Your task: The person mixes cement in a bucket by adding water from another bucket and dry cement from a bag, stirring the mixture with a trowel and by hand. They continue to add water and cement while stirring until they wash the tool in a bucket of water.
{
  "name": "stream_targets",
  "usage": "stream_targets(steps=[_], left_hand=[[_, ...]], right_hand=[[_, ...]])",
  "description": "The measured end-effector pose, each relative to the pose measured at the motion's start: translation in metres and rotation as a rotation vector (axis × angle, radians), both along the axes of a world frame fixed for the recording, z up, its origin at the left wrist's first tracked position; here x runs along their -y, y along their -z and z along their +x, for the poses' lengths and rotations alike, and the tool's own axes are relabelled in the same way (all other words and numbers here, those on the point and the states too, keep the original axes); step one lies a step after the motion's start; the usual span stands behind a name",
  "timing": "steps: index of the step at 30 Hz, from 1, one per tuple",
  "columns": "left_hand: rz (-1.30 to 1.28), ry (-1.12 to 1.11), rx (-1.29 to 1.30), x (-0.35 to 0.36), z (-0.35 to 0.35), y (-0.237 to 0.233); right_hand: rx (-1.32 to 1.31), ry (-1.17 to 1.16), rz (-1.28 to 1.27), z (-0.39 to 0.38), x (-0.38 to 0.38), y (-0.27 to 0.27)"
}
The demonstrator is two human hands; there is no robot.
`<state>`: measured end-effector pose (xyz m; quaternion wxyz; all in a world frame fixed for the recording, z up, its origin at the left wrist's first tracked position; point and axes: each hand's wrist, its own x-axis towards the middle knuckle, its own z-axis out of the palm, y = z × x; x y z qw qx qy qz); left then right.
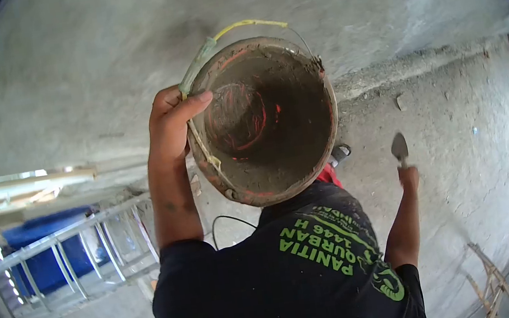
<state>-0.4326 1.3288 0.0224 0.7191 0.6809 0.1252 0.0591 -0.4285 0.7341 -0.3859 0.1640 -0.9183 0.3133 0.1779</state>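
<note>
My left hand (174, 121) grips the near-left rim of a mortar-coated bucket (304, 120), with the thumb over the edge and the other fingers mostly hidden outside it. The bucket is tilted so its mouth faces me; grey residue coats the inside, with red streaks showing through. Its wire handle (250, 24), wrapped partly in yellow, arcs above the rim and passes by my left hand. Out to the right, my right hand (408, 177) is closed around the handle of a trowel (399, 145). The pointed blade is directed away from me, apart from the bucket.
A metal ladder (60, 242) lies at the left, beside something blue (51, 227). A grey plastered wall (95, 70) fills the upper view. Wooden pieces (492, 279) stand at the lower right. Debris lies on the concrete floor (444, 185).
</note>
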Motion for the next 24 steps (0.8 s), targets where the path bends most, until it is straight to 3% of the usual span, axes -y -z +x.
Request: stream_targets(steps=[1, 2, 3, 4, 5, 6, 7, 8, 9, 12, 17, 19, 20, 22, 23, 24], left_hand=[[0.009, 0.023, -0.002, 0.015, 0.019, -0.002], [-0.001, 0.023, 0.022, 0.032, 0.038, -0.002], [-0.011, 0.043, 0.015, 0.05, 0.055, -0.005], [-0.039, 0.047, -0.007, 0.07, 0.067, -0.01], [-0.062, 0.05, -0.024, 0.086, 0.079, -0.016], [-0.076, 0.06, -0.002, 0.101, 0.095, -0.011], [-0.073, 0.066, 0.002, 0.117, 0.112, -0.009], [-0.065, 0.083, 0.019, 0.135, 0.129, -0.008], [-0.06, 0.104, 0.036, 0.156, 0.144, -0.008], [-0.099, 0.129, 0.071, 0.217, 0.176, -0.019], [-0.062, 0.106, 0.145, 0.322, 0.235, -0.007], [-0.042, 0.061, 0.117, 0.369, 0.241, -0.004], [-0.049, 0.062, 0.129, 0.391, 0.244, -0.004], [0.005, 0.05, 0.117, 0.443, 0.259, -0.008], [0.011, 0.05, 0.14, 0.468, 0.27, -0.008], [-0.025, 0.055, 0.144, 0.49, 0.28, -0.005]], right_hand=[[0.13, -0.031, -0.055, -0.038, 0.04, 0.054], [-0.011, 0.088, -0.013, -0.086, 0.085, 0.105], [-0.075, -0.092, -0.154, -0.145, 0.121, 0.131], [-0.161, -0.239, -0.154, -0.198, 0.144, 0.131], [-0.356, -0.021, -0.031, -0.226, 0.137, 0.082], [-0.297, -0.071, -0.102, -0.273, 0.149, 0.082], [-0.252, -0.227, 0.017, -0.328, 0.181, 0.093], [-0.319, -0.121, -0.045, -0.341, 0.168, 0.053], [-0.289, -0.177, 0.038, -0.44, 0.217, 0.142], [-0.295, -0.108, -0.005, -0.37, 0.235, 0.099], [-0.241, 0.012, -0.07, -0.224, 0.302, 0.153], [-0.266, 0.036, -0.114, -0.18, 0.355, 0.134], [-0.272, 0.052, -0.128, -0.163, 0.328, 0.124], [-0.116, 0.305, 0.041, -0.042, 0.39, 0.083], [0.055, 0.196, -0.072, 0.009, 0.421, 0.079], [0.264, 0.181, -0.018, 0.057, 0.449, 0.057]])
